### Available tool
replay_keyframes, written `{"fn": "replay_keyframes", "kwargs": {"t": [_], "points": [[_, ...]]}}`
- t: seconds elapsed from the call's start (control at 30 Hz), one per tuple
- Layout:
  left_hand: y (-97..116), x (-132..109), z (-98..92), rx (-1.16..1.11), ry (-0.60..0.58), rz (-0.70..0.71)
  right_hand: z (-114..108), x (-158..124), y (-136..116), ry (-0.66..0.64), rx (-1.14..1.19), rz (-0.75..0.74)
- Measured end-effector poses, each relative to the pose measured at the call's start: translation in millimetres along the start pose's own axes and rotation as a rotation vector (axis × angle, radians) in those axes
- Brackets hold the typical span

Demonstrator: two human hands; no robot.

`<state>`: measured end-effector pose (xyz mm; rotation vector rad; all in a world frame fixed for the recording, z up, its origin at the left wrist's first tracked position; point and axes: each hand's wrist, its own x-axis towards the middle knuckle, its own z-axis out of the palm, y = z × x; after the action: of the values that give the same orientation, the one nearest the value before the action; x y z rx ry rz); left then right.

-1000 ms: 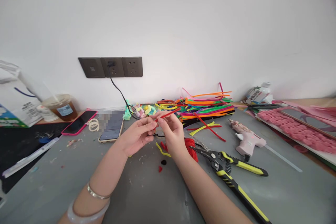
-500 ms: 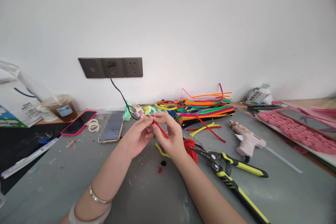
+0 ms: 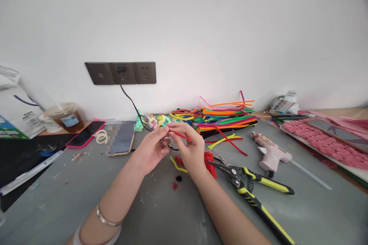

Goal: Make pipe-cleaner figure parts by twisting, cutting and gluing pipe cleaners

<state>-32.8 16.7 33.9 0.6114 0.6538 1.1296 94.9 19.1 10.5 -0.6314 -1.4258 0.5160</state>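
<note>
Left hand (image 3: 150, 154) and right hand (image 3: 190, 152) are both narrowed to pinches on a red fuzzy stem (image 3: 179, 134), held above the worktop (image 3: 172, 214). It could be dropped if either pinch is loosened, or kinked if bent too sharply.

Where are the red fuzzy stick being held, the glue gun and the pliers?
Red fuzzy stick (image 3: 180, 135): head view, on its visible straight stretch.
Glue gun (image 3: 273, 154): head view, on its pale body.
Pliers (image 3: 253, 199): head view, on the nearer handle.

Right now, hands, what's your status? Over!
Left hand and right hand pinching red stem. Stem slants down rightward. Pliers to the right, seemingly clear.
</note>
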Motion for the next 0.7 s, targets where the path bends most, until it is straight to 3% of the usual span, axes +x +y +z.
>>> {"fn": "replay_keyframes", "kwargs": {"t": [0.33,0.7], "points": [[5.0,-1.5,-1.4,0.362,0.067,0.155,-0.6,0.6,7.9,0.034,0.095,0.118],[7.1,0.7,-5.0,0.479,0.094,0.117,-1.9,3.6,8.5,-0.02,0.143,0.231]]}}
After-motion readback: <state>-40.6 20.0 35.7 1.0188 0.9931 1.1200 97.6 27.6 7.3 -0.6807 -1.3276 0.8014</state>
